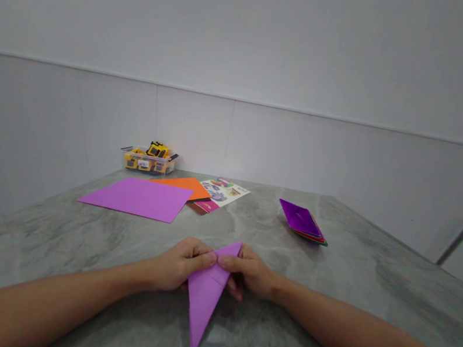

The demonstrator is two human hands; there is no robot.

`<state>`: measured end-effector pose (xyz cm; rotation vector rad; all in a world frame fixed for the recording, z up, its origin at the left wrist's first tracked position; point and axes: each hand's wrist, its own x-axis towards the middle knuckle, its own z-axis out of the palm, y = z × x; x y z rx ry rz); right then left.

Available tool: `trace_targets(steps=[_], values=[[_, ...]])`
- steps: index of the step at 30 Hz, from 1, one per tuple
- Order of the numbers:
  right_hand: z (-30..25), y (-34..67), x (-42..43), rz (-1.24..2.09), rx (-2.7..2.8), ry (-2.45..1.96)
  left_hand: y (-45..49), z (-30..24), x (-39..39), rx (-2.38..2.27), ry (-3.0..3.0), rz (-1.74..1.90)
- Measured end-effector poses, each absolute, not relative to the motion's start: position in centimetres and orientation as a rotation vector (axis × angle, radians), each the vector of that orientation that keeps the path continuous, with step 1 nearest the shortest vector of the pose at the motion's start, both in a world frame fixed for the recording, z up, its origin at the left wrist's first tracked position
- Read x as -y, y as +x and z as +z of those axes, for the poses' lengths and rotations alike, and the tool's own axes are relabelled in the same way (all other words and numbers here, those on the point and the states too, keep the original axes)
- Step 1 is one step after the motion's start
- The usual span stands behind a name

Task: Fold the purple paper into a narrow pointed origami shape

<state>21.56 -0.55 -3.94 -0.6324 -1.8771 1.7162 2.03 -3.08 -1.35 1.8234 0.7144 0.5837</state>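
Head view: the left hand (pixel 181 263) and the right hand (pixel 257 274) both grasp a folded pink-purple paper (pixel 205 296), located at the near centre, above or against the grey marbled table (pixel 112 248); contact with the surface cannot be determined. The thumbs lie on its upper face, their tips close together; the other fingers are partly hidden behind it. The paper is a narrow kite shape, its long point directed toward the person and its shorter point up between the hands; a crease crosses it below the thumbs. Beyond the left hand lies a flat purple sheet (pixel 134 197), overlapping an orange sheet (pixel 187 185) with a dark edge visible beneath. Next to these, partly covered by the orange sheet, is a printed leaflet (pixel 231 191). Near the far edge, to the left, stands a clear plastic box (pixel 170 166) containing yellow toy vehicles (pixel 158 151). On the right, well apart from the hands, rests a stack of folded papers (pixel 301 219), purple uppermost, with red and green edges showing.
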Motion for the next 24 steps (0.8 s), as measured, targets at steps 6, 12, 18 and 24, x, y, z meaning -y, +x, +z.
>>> trace_targets(steps=[6,12,18,24], values=[[-3.6,21.6,0.8,1.624,1.870,-0.678,1.5,-0.7,3.1,-0.691,1.891,0.533],[-2.6,21.8,1.3,1.599,1.945,-0.666,1.1,-1.1,2.5,-0.668,1.857,0.442],[-3.4,21.6,0.6,1.668,1.857,-0.637,1.2,-1.4,2.3,-0.683,1.849,0.528],[-3.2,21.2,0.9,1.588,1.766,-0.673,0.9,-0.5,2.4,-0.724,1.884,0.437]])
